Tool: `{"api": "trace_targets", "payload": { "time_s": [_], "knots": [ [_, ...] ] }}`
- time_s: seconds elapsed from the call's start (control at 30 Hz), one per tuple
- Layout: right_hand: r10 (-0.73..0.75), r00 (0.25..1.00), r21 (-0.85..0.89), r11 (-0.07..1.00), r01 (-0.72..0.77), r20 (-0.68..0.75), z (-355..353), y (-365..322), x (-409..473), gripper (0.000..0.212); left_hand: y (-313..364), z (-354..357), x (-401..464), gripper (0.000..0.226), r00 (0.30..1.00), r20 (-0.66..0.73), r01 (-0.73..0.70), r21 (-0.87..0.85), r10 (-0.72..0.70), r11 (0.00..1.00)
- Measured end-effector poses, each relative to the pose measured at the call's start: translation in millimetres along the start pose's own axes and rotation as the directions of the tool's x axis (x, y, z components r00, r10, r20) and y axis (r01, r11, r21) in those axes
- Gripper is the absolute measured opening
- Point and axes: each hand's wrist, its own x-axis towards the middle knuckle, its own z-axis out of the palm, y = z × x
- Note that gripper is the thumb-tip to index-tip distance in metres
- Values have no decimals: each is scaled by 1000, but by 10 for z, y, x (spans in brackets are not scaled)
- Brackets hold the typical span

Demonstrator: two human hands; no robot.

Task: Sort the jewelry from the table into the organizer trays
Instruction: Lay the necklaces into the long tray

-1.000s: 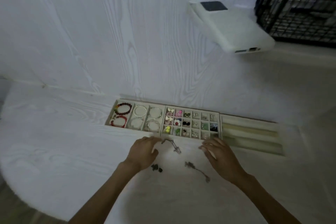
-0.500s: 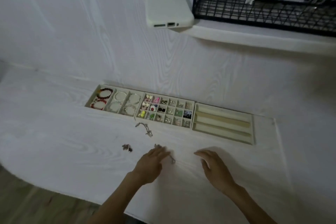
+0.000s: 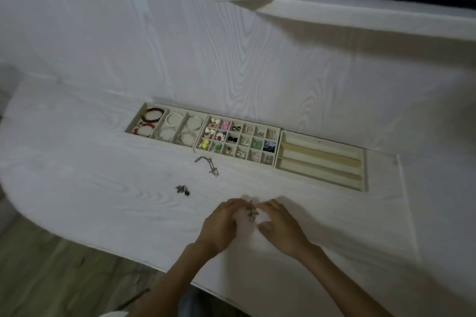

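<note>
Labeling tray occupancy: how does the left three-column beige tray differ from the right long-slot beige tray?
The left three-column beige tray holds bead bracelets, red and dark ones in its left column, pale ones in the others; the right long-slot beige tray shows only bare slots. The left tray's columns run front to back; the right tray's slots run lengthwise. Both are beige, rectangular, and sit in one row on the white table.
</note>
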Motion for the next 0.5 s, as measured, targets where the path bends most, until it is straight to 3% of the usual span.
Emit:
{"api": "trace_targets", "payload": {
  "time_s": [0.13, 0.23, 0.3, 0.4, 0.5],
  "knots": [
    [31, 999, 7, 1000, -31, -39, 176, -203, 150, 42, -231, -169, -48, 46, 975, -29, 224, 131, -222, 966],
    [-14, 997, -50, 999, 11, -79, 203, -372, 322, 45, -314, -379, 18, 35, 876, -315, 411, 90, -366, 907],
    [-69, 993, -111, 992, 59, -91, 192, -496, 447, 43, -426, -548, 76, 38, 831, -414, 459, 129, -373, 879],
    [-112, 992, -122, 987, 104, -62, 201, -642, 612, 36, -683, -765, 141, 41, 901, -283, 404, 273, -328, 873],
    [-95, 995, -62, 993, 96, 11, 223, -760, 748, 28, -840, -924, 201, 25, 938, -174, 343, 314, -302, 885]
  ]
}}
